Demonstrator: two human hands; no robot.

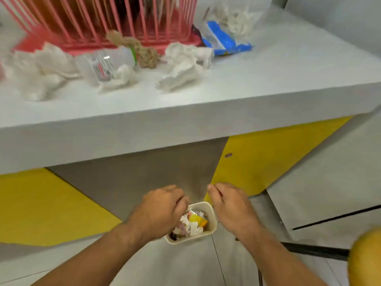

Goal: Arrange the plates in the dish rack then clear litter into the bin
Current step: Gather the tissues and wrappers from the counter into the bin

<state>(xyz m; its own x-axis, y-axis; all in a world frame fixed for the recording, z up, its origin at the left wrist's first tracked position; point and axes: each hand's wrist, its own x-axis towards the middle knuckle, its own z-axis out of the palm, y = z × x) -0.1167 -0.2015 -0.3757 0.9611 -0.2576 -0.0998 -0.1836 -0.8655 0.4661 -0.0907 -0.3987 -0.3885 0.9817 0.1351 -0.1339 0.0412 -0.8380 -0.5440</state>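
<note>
Head view: at 6 o'clock the left hand (pixel 159 211) and right hand (pixel 231 205) hover over the small cream plastic bin (pixel 211 212); both have loosely curled fingers, and I cannot tell whether they hold anything. Crumpled wrappers (pixel 190 222) lie inside, just below the fingertips. At 11 o'clock, 3 crumpled white tissues (pixel 183 67) and a crushed clear plastic bottle (pixel 103 67) sit before the pink wire dish rack (pixel 107 21) on the white counter (pixel 268 79). They look light and soft; pinch each at a fold.

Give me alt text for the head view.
Both hands, left hand and right hand, hover over a small bin of litter on the floor. Above, crumpled tissues, a plastic bottle and a blue wrapper remain by the pink dish rack.
</note>
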